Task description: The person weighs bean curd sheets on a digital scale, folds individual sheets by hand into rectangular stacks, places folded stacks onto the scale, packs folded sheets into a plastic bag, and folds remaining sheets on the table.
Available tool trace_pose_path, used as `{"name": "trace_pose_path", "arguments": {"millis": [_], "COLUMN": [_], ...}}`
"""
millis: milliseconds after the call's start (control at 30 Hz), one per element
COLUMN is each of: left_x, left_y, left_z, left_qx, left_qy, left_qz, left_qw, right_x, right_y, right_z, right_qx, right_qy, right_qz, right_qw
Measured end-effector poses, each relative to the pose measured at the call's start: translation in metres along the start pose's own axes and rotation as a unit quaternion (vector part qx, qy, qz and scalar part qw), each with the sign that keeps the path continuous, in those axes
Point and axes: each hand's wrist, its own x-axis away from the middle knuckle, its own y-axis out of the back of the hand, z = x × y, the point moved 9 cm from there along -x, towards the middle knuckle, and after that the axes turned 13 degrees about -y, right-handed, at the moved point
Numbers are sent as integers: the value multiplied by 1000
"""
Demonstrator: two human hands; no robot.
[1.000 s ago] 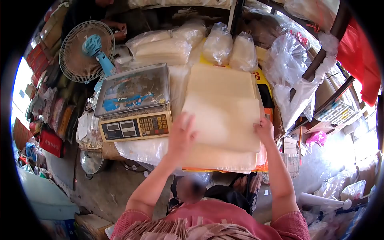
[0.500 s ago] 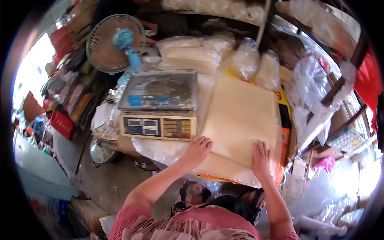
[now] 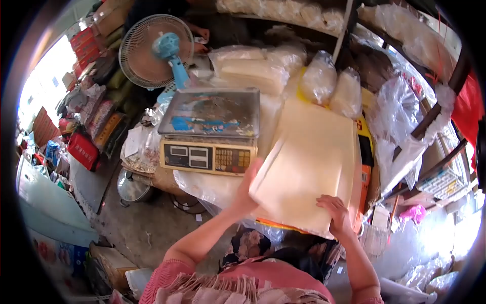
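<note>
A stack of thin, cream-coloured sheets (image 3: 311, 157) lies in front of me, its left edge raised and bent upward. My left hand (image 3: 246, 190) is at that raised edge, closed on the sheets; motion blurs its fingers and the edge covers some of them. At the near right part of the stack, my right hand (image 3: 335, 212) has its fingers curled over the sheets, its thumb side hard to see. Left of the stack stands a weighing scale (image 3: 208, 157) with a flat metal pan, close to my left hand.
Bagged cream-coloured goods (image 3: 253, 71) lie behind the scale, near a blue fan (image 3: 167, 45). Two clear filled bags (image 3: 319, 78) stand beyond the stack. Plastic bags (image 3: 395, 116) hang at the right. A lidded pot (image 3: 132, 186) is below on the left. Another person's hand (image 3: 202, 34) shows behind the fan.
Both hands lay flat on the sheets before. Now the left edge of the sheets is lifted, the near edge of the top layer has come towards me, and my right fingers have curled.
</note>
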Motion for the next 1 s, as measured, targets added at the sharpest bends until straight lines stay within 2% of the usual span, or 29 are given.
{"name": "trace_pose_path", "arguments": {"millis": [33, 67, 100, 133, 167, 200, 233, 267, 333, 367, 433, 500, 533, 600, 633, 667, 700, 733, 767, 800, 833, 900, 933, 967, 1000], "left_x": [11, 19, 31, 33, 44, 25, 8, -3, 3, 11, 6, -4, -6, -10, -18, -24, -23, -15, -25, -33, -41, -45, -41, -36, -29], "left_y": [-11, -21, -30, -34, -36, -32, -29, -28, -66, -82, -83, -83, -79, -68, -56, -40, -30, -33, -34, -41, -46, -95, -116, -123, -129], "left_z": [-2, -3, 15, 30, 40, 36, 28, 13, 7, 5, 6, 11, 20, 37, 41, 37, 39, 54, 54, 55, 52, 52, 54, 57, 60], "left_qx": [-24, 70, 148, 169, 174, 64, -47, -158, -214, -242, -257, -270, -244, -192, -121, -47, 28, 43, -13, -68, -124, -208, -248, -269, -290], "left_qy": [-69, -88, 6, 194, 375, 276, 166, 51, -33, -73, -88, -115, -92, -48, 32, 113, 194, 301, 254, 204, 149, 89, 58, 40, 21], "left_qz": [87, 184, 222, 169, 114, 102, 82, 54, 212, 288, 284, 317, 329, 351, 297, 239, 180, 171, 125, 75, 23, 179, 255, 250, 245], "left_qw": [994, 976, 964, 951, 903, 954, 982, 985, 953, 924, 920, 902, 908, 915, 947, 963, 964, 937, 959, 974, 981, 958, 933, 929, 925], "right_x": [13, 25, 31, 36, 40, 31, 19, 12, 2, -8, -20, -24, -20, -10, -5, -3, -2, 0, 7, 1, -6, -25, -32, -45, -52], "right_y": [-15, -23, -29, -35, -32, -23, -17, -13, -7, 0, 12, -3, -10, -10, -7, 5, 6, 7, 5, 5, 4, 6, 5, 14, 19], "right_z": [-35, -65, -95, -135, -167, -160, -143, -134, -120, -107, -76, -72, -72, -79, -84, -86, -110, -128, -146, -153, -157, -159, -153, -131, -107], "right_qx": [-89, -159, -228, -155, -81, -22, 38, 41, 44, 75, 136, 174, 193, 155, 138, 75, 17, -43, -101, -57, -17, 62, 120, 200, 274], "right_qy": [-88, -147, -205, -321, -429, -429, -422, -445, -484, -404, -231, -193, -173, -139, -121, -76, -171, -265, -357, -360, -368, -382, -448, -346, -236], "right_qz": [43, 46, 42, 34, 27, 8, -9, -4, 10, -36, -129, 7, 77, 143, 175, 108, 81, 54, 26, -29, -36, -52, 25, -57, -137], "right_qw": [991, 975, 951, 934, 899, 903, 906, 894, 874, 911, 955, 965, 963, 967, 967, 988, 982, 962, 928, 931, 929, 921, 885, 915, 922]}}
